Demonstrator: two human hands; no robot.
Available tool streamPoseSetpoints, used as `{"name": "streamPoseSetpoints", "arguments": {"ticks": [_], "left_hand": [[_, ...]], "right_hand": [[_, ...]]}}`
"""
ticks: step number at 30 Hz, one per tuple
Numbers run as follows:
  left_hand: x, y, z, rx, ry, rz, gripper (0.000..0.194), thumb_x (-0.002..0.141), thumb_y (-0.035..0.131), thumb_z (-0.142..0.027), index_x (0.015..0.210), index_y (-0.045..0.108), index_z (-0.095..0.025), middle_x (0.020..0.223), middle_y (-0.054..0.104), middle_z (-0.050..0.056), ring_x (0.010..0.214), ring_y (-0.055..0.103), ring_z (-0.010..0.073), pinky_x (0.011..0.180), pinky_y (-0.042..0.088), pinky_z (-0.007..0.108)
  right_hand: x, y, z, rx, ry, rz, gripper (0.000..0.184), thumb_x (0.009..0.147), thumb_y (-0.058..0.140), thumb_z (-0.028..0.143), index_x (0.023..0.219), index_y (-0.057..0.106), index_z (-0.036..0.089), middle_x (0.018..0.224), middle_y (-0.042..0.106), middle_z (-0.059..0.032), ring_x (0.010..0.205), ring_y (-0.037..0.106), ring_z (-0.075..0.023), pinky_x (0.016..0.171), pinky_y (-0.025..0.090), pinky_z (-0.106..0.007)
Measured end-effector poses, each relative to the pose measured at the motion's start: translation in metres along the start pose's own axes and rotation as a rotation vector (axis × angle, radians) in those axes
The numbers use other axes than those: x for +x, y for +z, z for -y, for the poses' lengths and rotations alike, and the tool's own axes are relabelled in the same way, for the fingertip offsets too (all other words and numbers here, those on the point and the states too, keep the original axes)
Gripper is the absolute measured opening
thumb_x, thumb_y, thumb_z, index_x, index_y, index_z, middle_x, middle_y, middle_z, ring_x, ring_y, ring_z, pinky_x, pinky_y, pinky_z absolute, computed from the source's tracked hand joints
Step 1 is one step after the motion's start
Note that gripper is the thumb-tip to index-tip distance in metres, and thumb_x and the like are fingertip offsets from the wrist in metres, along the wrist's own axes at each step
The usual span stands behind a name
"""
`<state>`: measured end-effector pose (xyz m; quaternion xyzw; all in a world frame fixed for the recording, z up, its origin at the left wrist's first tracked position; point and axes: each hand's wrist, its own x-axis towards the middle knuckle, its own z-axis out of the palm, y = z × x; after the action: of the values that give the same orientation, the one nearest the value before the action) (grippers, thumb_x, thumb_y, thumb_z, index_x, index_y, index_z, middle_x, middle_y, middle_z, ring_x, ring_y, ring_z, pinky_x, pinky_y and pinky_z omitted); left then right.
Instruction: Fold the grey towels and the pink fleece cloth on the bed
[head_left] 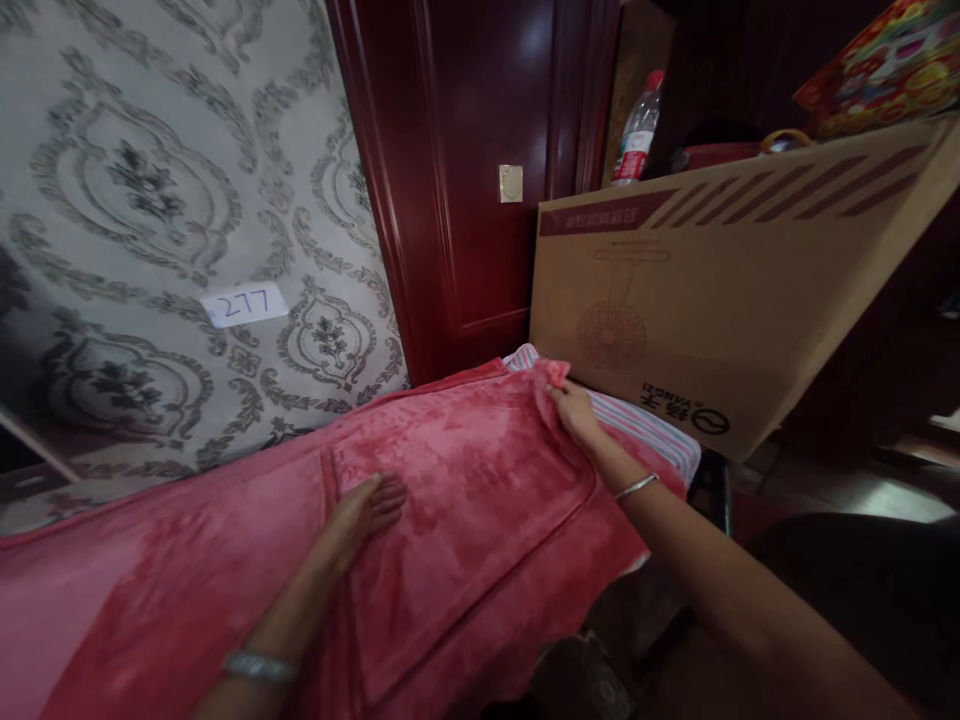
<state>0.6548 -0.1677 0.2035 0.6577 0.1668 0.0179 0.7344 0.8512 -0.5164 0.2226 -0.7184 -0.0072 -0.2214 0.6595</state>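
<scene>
A pink-red plush blanket (465, 470) lies over a long surface, with a folded section on top in the middle. My left hand (377, 506) rests on this folded part, fingers stretched out and lying flat. At the far right end, my right hand (571, 408) is closed on the blanket's corner, which bunches up a little above the fingers. Under the blanket at that end, a striped cloth (656, 432) in white, grey and pink shows. Each wrist wears a silvery bangle.
A large cardboard box (720, 290) stands behind the right end. On it are a plastic bottle (639, 130) with a red cap and a colourful packet (892, 70). Behind are patterned wallpaper (142, 190), a paper marked 277 (245, 304) and a dark red panel (480, 120).
</scene>
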Motion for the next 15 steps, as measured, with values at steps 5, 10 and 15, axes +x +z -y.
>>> {"name": "streamPoseSetpoints", "arguments": {"ticks": [5,10,15], "left_hand": [[0.035,0.037,-0.021,-0.335,-0.164,0.042,0.041,0.102,0.038,-0.039,0.124,0.056,-0.01,0.091,0.075,0.018,0.08,0.076,0.0273,0.08,0.06,0.042],[0.06,0.066,-0.01,-0.414,-0.119,0.033,0.048,0.104,0.032,-0.041,0.127,0.059,-0.009,0.088,0.075,0.014,0.077,0.074,0.0244,0.075,0.061,0.039],[0.08,0.072,0.0,-0.295,0.093,-0.046,0.059,0.094,0.055,-0.032,0.15,0.046,-0.017,0.116,0.074,0.013,0.104,0.072,0.0242,0.092,0.059,0.038]], "right_hand": [[-0.081,0.024,0.028,-0.2,-0.371,0.551,0.031,0.091,0.056,0.043,0.073,0.065,0.019,0.074,0.065,-0.0017,0.071,0.058,-0.0184,0.071,0.047,-0.031],[-0.154,0.005,0.011,-0.348,-0.658,0.911,0.019,0.095,0.051,0.022,0.096,0.07,0.019,0.096,0.071,-0.007,0.089,0.063,-0.0205,0.086,0.051,-0.034],[-0.177,-0.003,-0.017,-0.337,-0.693,0.858,0.034,0.091,0.049,0.014,0.117,0.071,0.021,0.114,0.072,-0.0109,0.105,0.065,-0.0233,0.094,0.053,-0.039]]}}
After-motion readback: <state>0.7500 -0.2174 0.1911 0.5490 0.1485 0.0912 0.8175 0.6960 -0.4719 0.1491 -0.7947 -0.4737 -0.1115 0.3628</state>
